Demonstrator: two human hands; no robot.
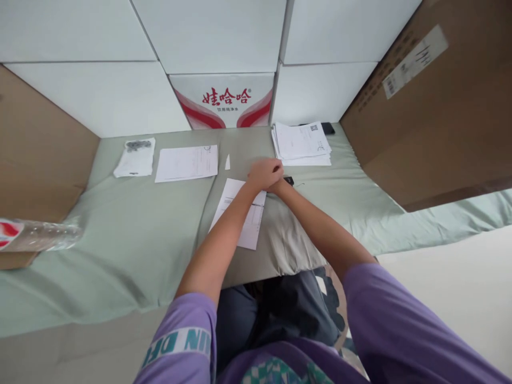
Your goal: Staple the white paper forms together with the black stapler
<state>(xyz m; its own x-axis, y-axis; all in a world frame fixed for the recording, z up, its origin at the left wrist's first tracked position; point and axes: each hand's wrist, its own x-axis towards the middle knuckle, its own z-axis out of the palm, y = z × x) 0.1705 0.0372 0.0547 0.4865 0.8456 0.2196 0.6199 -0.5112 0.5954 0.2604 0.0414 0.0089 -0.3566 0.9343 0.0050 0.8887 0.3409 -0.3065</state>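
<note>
A: Head cam: left hand [264,173] lies curled over the right hand [280,185], both bunched at the top edge of the paper sheet [240,218]. Can't tell what they pinch.

B: That sheet could slide on the soft green cloth [132,240]. Boxes are shut, contents hidden.

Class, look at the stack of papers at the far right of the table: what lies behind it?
Behind the stack of papers a dark flat object pokes out against the white boxes. Only its right end shows; the papers cover the rest, so what it is cannot be told.
</note>
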